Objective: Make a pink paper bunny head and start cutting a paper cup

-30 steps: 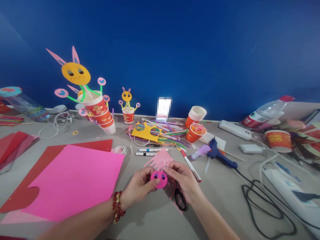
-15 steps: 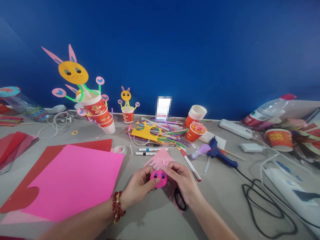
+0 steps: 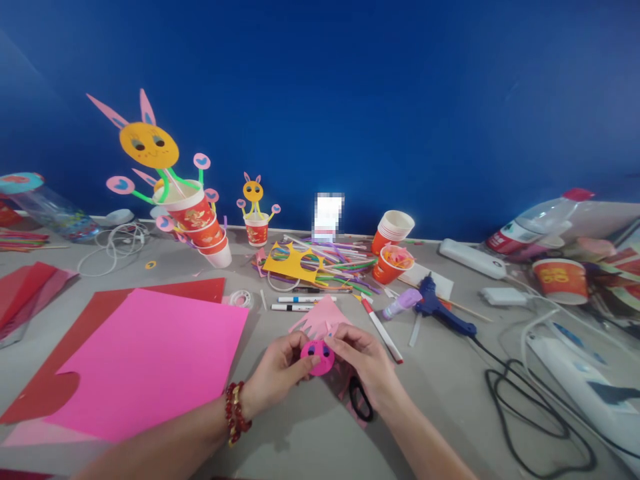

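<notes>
My left hand (image 3: 277,372) grips a small bright pink paper disc (image 3: 324,367) by its left edge, thumb across the front. Two dark eyes are on the disc's face. My right hand (image 3: 367,363) is closed at the disc's upper right edge, pinching a little pale pink paper ear (image 3: 329,327), mostly hidden by the fingers. Whether the ear is stuck to the disc I cannot tell. Under my right hand lie scissors (image 3: 361,400), one black handle loop showing. Just behind the hands rests a cut-up pale pink paper sheet (image 3: 325,310).
Pink paper (image 3: 165,360) covers the left side. Markers (image 3: 383,330), a purple glue stick (image 3: 403,303) and a blue glue gun (image 3: 440,310) with black cord sit to the right. Behind are pipe cleaners (image 3: 345,257), red paper cups (image 3: 393,265) and finished cup figures (image 3: 256,230).
Both hands keep almost the same position and hold on the disc and the ear. The view has shifted very slightly.
</notes>
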Available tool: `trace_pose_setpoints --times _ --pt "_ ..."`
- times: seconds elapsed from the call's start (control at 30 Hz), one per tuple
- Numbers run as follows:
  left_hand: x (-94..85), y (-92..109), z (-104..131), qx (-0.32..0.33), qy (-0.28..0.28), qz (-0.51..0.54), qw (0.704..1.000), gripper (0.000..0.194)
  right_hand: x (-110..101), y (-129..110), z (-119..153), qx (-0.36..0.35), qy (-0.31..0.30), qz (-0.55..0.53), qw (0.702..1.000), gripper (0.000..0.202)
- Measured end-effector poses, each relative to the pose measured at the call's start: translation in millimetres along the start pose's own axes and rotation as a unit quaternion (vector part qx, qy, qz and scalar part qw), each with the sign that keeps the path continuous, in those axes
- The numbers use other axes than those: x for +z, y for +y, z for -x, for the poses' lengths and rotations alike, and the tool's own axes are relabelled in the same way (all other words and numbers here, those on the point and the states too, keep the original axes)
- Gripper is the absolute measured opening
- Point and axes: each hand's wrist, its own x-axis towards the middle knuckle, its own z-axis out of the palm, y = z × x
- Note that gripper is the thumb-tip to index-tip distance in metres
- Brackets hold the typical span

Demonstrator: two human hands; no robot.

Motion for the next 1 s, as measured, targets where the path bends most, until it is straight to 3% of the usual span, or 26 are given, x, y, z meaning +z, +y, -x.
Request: trace_pose_setpoints --times 0.3,0.53,1.0 --pt "-1.7 -1.6 0.6 -0.002 0.001 -0.007 1.000 0.044 -3.4 0.0 1.5 0.032 -0.060 -0.056 0.996 0.032" --pt "-0.6 0.0 0.2 -0.006 0.006 -0.004 1.000 0.045 -0.8 1.3 0.6 -0.006 -0.006 -0.009 1.000 0.032" --pt "-0.5 1.1 -0.2 -0.009 0.015 0.008 1.000 0.047 -0.9 2.2 1.0 -0.032 -0.013 0.028 0.999 0.035"
